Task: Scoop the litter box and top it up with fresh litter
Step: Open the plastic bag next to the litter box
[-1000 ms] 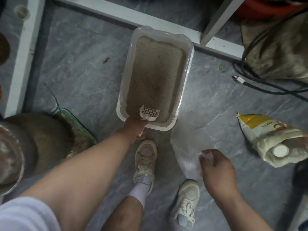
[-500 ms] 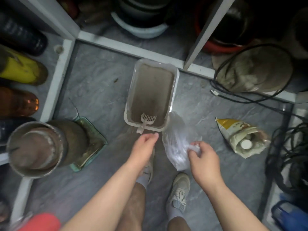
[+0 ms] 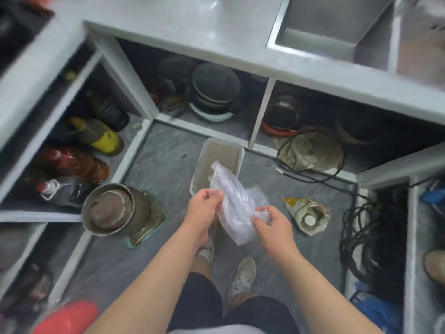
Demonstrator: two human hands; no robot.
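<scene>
The person stands over the litter box (image 3: pixel 218 162), which sits on the grey floor (image 3: pixel 166 165) just before the low shelving, and holds a thin clear plastic bag (image 3: pixel 234 203) between both hands above its near end. The left hand (image 3: pixel 203 204) pinches the bag's film at its left edge, fingers curled in a closed grip on it; the right hand (image 3: pixel 269 221) pinches the crumpled right side likewise. Pulling at two separate points looks like an effort to find and spread the mouth, probably so scooped waste has somewhere to go. The bag hides the near part of the box, so the scoop cannot be seen. The litter bag (image 3: pixel 308 214), yellow-topped with a white cap, lies on the floor to the right of the box, near enough for topping up later.

The floor is grey and streaked like stone. A metal pot (image 3: pixel 110 209) stands at left on a green glass dish (image 3: pixel 154 224). Open white shelves run along the left and far sides, holding bottles and stacked pans, under a pale counter (image 3: pixel 216 37) with a sink (image 3: pixel 337 27). Black cables (image 3: pixel 354 227) coil at right.
</scene>
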